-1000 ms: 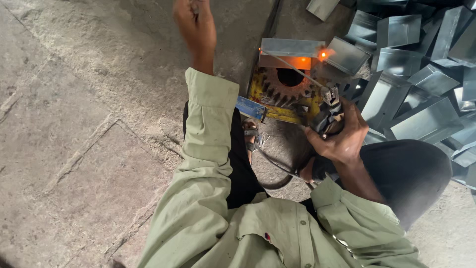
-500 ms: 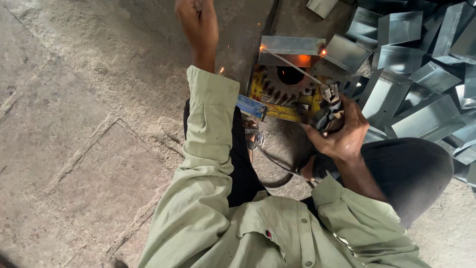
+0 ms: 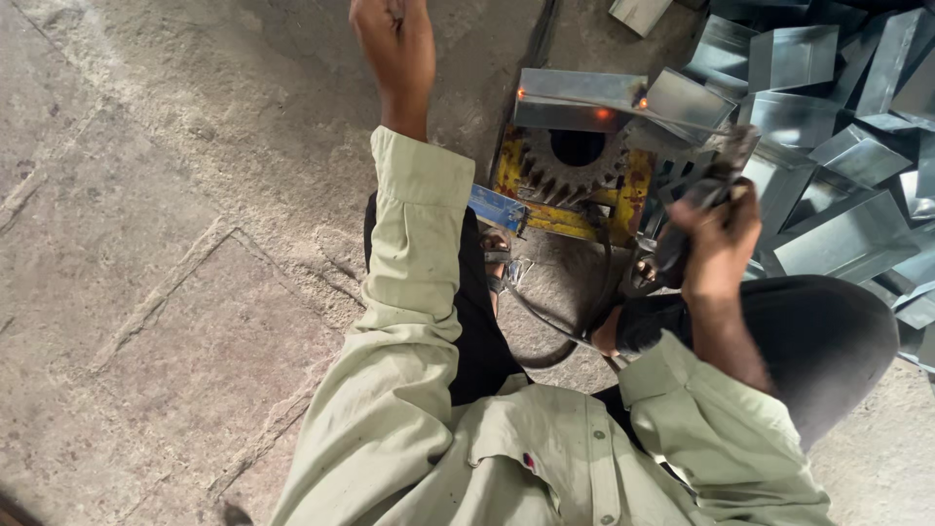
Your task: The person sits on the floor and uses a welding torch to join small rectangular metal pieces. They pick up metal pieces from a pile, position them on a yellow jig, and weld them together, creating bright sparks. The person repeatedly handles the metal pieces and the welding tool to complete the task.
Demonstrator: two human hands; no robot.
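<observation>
Hands: left hand [image 3: 392, 44] raised over the floor [image 3: 146, 244], well apart from the work, fingers curled shut; whether it grips anything, cannot tell. Right hand [image 3: 719, 239] clamped on a dark welding holder [image 3: 703, 195], rod tip reaching toward the folded sheet-metal box [image 3: 579, 97].

Box sits on a yellow jig with a gear [image 3: 570, 175] in it, directly ahead of the knees. Glowing orange spots show at the box's left edge, at its middle and at its right corner.

Risks, as judged:
- Box is held by neither hand; a push from the rod could shift it off the jig.
- Hot spots lie near the right hand and the sleeve [image 3: 414, 253]; a burn seems possible.
- Cable [image 3: 545, 336] loops between the legs and could snag.

Containers: a pile of similar grey boxes [image 3: 838, 146] to the right, open sides showing. The visible ones look empty; deeper ones are hidden.
</observation>
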